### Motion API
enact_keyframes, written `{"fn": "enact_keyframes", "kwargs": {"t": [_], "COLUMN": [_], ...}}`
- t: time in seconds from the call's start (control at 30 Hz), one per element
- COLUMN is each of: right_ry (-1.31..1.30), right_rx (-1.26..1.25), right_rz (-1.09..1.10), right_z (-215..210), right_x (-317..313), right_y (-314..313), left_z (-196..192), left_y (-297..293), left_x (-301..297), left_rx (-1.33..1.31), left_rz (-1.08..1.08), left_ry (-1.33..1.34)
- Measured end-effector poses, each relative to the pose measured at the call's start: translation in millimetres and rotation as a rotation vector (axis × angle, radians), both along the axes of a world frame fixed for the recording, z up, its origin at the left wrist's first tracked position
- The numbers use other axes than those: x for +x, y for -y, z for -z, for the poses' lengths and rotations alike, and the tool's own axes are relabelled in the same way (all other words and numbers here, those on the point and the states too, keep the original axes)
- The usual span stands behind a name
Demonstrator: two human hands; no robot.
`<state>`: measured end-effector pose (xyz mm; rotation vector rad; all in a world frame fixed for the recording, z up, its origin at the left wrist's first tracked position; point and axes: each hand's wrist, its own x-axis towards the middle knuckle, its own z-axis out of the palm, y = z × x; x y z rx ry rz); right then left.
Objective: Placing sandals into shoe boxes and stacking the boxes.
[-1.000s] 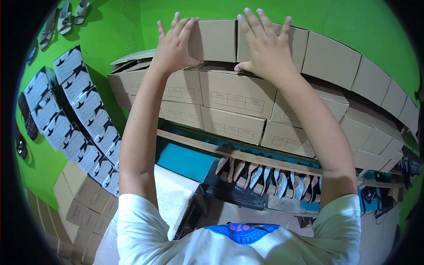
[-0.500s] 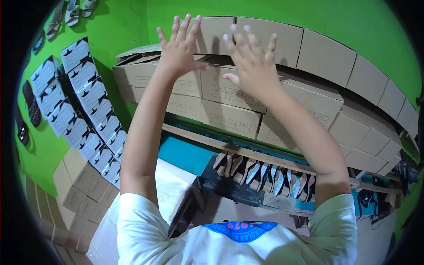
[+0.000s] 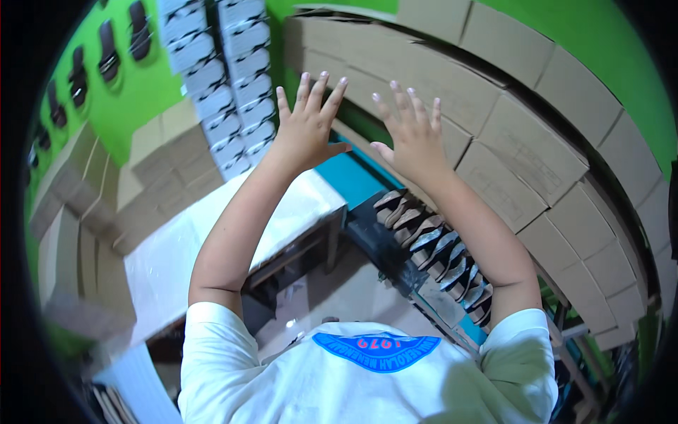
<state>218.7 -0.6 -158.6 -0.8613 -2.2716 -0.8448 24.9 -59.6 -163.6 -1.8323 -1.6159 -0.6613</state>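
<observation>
Both my arms are raised in front of me. My left hand (image 3: 307, 127) is spread open with fingers apart, holding nothing. My right hand (image 3: 411, 136) is also open and empty, palm toward a stacked wall of brown cardboard boxes (image 3: 522, 141). The fingertips of both hands lie just in front of the lower boxes; contact cannot be told. Below my hands a row of dark shoes (image 3: 438, 247) stands on a shelf.
A white-topped table (image 3: 212, 247) stands at the lower left. More cardboard boxes (image 3: 148, 162) are piled at the left. Black-and-white shoe cards (image 3: 226, 78) and dark soles (image 3: 106, 49) hang on the green wall. A teal board (image 3: 349, 180) lies behind the table.
My hands have come off the top cardboard box and dropped lower, fingers still spread. The view has swung, so the box wall now sits to the right.
</observation>
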Motion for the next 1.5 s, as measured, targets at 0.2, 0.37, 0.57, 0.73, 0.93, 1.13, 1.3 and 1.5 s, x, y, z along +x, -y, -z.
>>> {"fn": "enact_keyframes", "kwargs": {"t": [0.2,0.37,0.57,0.73,0.93,1.13,1.3,1.5], "right_ry": [0.063,0.129,0.188,0.207,0.208,0.210,0.199,0.217], "right_rx": [-0.149,-0.243,-0.274,-0.289,-0.343,-0.395,-0.460,-0.506], "right_rz": [-0.179,-0.305,-0.404,-0.444,-0.476,-0.483,-0.485,-0.471], "right_z": [50.9,76.3,80.6,87.2,94.8,105.1,119.3,137.8], "right_x": [-33.0,-76.0,-129.2,-183.5,-253.5,-314.2,-351.3,-387.8], "right_y": [37.4,75.1,120.7,153.9,200.4,236.9,252.9,244.8], "left_z": [49.5,67.5,71.8,82.0,88.1,97.6,110.7,129.8], "left_y": [97.2,179.5,244.9,284.0,337.7,372.9,385.8,364.4], "left_x": [-17.2,-38.8,-67.3,-103.0,-162.1,-222.4,-264.6,-303.2], "left_rx": [-0.246,-0.416,-0.450,-0.459,-0.469,-0.491,-0.485,-0.475], "left_rz": [-0.238,-0.470,-0.679,-0.774,-0.816,-0.836,-0.819,-0.752], "left_ry": [0.066,0.119,0.197,0.245,0.310,0.343,0.341,0.394]}}
